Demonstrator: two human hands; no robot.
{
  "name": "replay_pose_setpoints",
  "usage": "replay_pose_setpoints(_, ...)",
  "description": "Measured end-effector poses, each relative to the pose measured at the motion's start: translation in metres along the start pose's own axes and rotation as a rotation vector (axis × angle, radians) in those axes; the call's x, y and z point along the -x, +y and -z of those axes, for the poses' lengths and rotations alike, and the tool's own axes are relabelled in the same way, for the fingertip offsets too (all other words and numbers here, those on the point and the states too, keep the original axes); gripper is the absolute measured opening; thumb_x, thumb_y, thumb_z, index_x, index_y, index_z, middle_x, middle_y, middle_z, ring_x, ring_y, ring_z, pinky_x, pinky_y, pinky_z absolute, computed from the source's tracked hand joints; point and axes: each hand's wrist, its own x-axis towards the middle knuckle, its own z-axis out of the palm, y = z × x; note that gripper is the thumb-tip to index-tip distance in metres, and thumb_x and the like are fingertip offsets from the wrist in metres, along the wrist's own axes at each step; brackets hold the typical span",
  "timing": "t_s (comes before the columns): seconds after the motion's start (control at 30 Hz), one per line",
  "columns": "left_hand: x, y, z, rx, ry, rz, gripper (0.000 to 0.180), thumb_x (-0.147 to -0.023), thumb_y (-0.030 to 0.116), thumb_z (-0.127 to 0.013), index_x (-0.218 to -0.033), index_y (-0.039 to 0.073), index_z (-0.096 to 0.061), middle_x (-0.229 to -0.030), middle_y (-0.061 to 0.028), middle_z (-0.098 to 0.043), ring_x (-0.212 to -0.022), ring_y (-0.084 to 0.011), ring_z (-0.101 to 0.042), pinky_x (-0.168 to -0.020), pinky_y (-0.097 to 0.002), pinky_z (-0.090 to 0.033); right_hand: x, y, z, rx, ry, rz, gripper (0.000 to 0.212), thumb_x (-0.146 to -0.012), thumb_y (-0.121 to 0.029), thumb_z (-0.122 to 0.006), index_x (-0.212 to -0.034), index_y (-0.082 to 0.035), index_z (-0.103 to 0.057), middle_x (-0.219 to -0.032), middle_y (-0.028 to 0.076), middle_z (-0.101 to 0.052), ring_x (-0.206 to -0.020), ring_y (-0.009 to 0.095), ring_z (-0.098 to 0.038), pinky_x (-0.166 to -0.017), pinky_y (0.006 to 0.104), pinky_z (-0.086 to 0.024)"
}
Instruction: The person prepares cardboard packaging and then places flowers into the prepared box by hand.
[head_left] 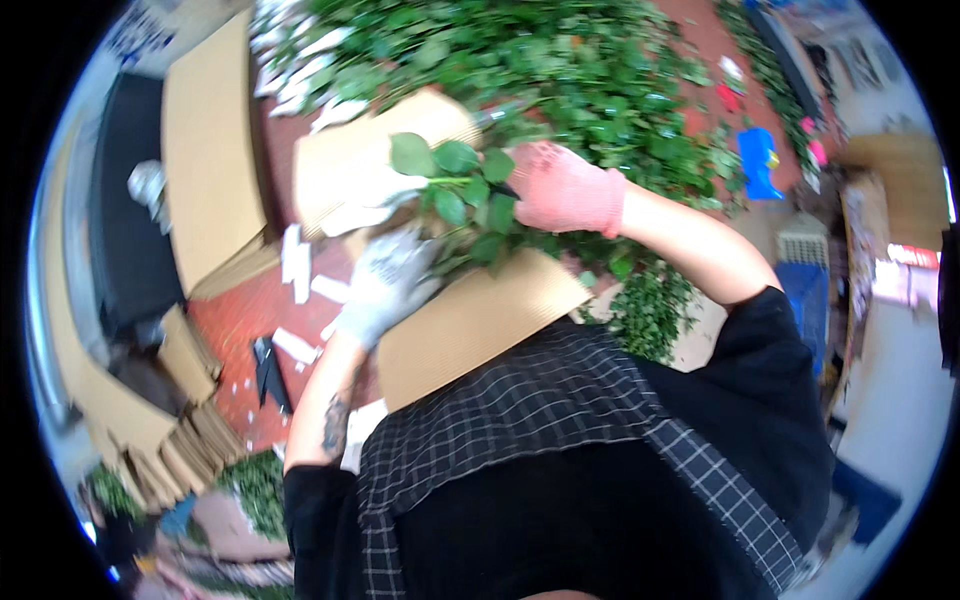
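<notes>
A bunch of green leafy stems lies on a corrugated cardboard sheet, with soft white wrapped ends on its left. My right hand, in a pink glove, is closed around the stems; a small dark piece shows at its fingers, too blurred to name. My left hand, in a whitish glove, rests against the bunch and the cardboard's left edge, thumb and fingers apart, somewhat blurred. The sheet's far part rises beyond the white ends. Its near part reaches my checked apron.
A large heap of leafy stems covers the far table. Tall cardboard stands at left, near folded cardboard pieces. On the red tabletop lie a black tool-like object and white strips. A blue object is at right.
</notes>
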Motion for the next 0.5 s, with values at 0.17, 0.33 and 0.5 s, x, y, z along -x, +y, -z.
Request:
replay_pose_setpoints(0.17, -0.013, 0.009, -0.006, -0.042, 0.046, -0.03, 0.047, -0.076, 0.028, -0.066, -0.119, 0.01, -0.058, -0.122, -0.012, -0.057, -0.122, -0.0338, -0.048, -0.103, -0.0472, -0.035, 0.074, 0.032, 0.054, -0.23, 0.482, -0.602, 0.024, -0.081, -0.014, -0.051, -0.092, 0.003, -0.062, -0.103, 0.022, -0.063, -0.095, 0.033, -0.063, -0.083, 0.039, -0.051)
replay_pose_setpoints(0.33, -0.014, 0.014, 0.004, -0.054, -0.007, -0.026, 0.042, -0.077, 0.018, -0.061, -0.118, 0.009, -0.059, -0.121, -0.0118, -0.057, -0.121, -0.0346, -0.048, -0.102, -0.0448, -0.036, 0.118, 0.056, 0.082, -0.33, 0.725, -0.607, 0.041, -0.088, -0.017, -0.06, -0.125, -0.002, -0.052, -0.117, 0.012, -0.06, -0.106, 0.024, -0.058, -0.093, 0.0356, -0.045)
replay_pose_setpoints(0.5, -0.039, 0.027, 0.047, 0.248, 0.102, 0.012, 0.042, -0.076, 0.013, -0.061, -0.116, 0.006, -0.059, -0.123, -0.0151, -0.056, -0.119, -0.0361, -0.049, -0.1, -0.0412, -0.04, 0.124, 0.057, 0.067, -0.5, 0.625, -0.703, 0.043, -0.085, -0.018, -0.062, -0.125, -0.003, -0.054, -0.115, 0.009, -0.06, -0.105, 0.017, -0.055, -0.093, 0.0302, -0.043)
